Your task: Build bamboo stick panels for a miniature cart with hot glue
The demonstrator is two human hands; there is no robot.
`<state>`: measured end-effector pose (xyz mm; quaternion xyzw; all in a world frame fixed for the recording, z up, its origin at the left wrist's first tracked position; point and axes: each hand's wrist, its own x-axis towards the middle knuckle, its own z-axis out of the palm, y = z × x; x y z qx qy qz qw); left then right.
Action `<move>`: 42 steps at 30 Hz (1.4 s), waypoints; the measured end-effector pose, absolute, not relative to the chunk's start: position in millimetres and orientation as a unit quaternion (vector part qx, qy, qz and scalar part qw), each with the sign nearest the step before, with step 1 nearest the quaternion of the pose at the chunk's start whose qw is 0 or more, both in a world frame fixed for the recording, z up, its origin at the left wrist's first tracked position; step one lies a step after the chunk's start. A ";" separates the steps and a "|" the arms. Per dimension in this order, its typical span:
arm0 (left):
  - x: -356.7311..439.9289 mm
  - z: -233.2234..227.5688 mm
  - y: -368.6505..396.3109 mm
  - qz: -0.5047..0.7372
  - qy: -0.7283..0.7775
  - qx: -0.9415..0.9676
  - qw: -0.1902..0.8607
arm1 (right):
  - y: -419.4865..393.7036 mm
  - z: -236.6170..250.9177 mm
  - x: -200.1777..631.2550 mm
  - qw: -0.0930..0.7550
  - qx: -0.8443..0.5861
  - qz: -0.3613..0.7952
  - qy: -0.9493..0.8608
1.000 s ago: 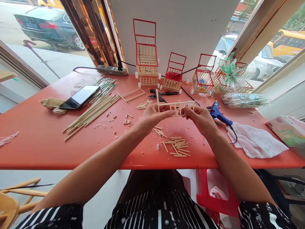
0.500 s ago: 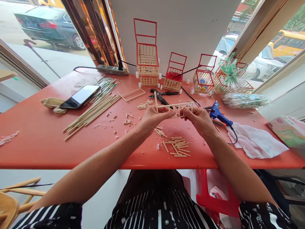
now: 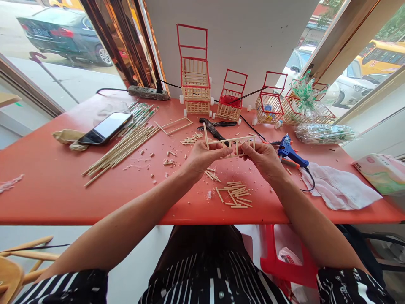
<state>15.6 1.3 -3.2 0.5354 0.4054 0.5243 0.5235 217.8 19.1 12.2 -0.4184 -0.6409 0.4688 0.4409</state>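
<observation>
A small frame of thin wooden sticks [image 3: 233, 139] is held up over the red table, with short upright sticks along it and one longer stick rising at its left end. My left hand [image 3: 206, 155] pinches the left part of this frame. On its right part, my right hand [image 3: 258, 154] grips with thumb and fingers, and the fingertips hide some of the joints. Below the hands lies a loose pile of short cut sticks [image 3: 238, 195]. Black-handled pliers [image 3: 217, 128] rest just behind the frame. To the right lies a blue glue gun [image 3: 291, 153].
Long sticks [image 3: 122, 150] and a phone [image 3: 106, 126] lie at left on the red table [image 3: 126, 207]. Stick-built carts [image 3: 195, 84] stand along the back near a power strip [image 3: 148, 93]. A white cloth [image 3: 343, 188] and a tissue box [image 3: 379, 171] are at right.
Both hands stay on the stick frame, which has barely moved. The whole view has shifted very slightly.
</observation>
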 end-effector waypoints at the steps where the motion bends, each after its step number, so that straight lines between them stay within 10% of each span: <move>1: 15.3 -3.6 1.5 0.523 0.404 0.535 0.526 | 18.8 12.8 217.7 0.439 -0.418 0.471 -0.640; 30: -1.9 5.5 10.7 0.538 0.372 0.528 0.542 | 23.5 16.7 223.5 0.520 -0.425 0.516 -0.532; 42: -2.2 -0.1 14.5 0.503 0.381 0.560 0.537 | 23.2 15.1 228.4 0.414 -0.429 0.559 -0.576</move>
